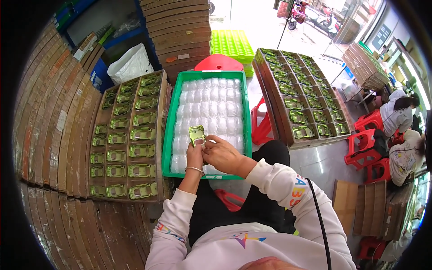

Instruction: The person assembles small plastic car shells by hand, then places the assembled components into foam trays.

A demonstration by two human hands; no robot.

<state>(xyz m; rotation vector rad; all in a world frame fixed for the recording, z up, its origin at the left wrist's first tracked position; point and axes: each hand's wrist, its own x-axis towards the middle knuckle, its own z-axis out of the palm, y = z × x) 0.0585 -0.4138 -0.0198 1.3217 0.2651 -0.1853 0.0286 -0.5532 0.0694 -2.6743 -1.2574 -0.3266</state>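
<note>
A shiny green toy car body [196, 133] is held upright over the middle of a green crate. My left hand [194, 158] grips its lower end, with the thumb along it. My right hand [223, 155] closes in from the right, fingers bent against the same end of the car body; its fingertips are partly hidden. Below both hands, the green crate [248, 130] holds rows of white-wrapped pieces [204, 96]. To the left, a brown compartment tray [159, 135] carries several similar green car bodies [145, 133].
Another compartment tray [288, 145] of green car bodies stands at the right. Stacked brown trays [58, 121] wall the left side. A red stool [219, 62] and lime-green trays [231, 45] stand beyond the crate. Two people [398, 114] sit far right, near red stools [362, 146].
</note>
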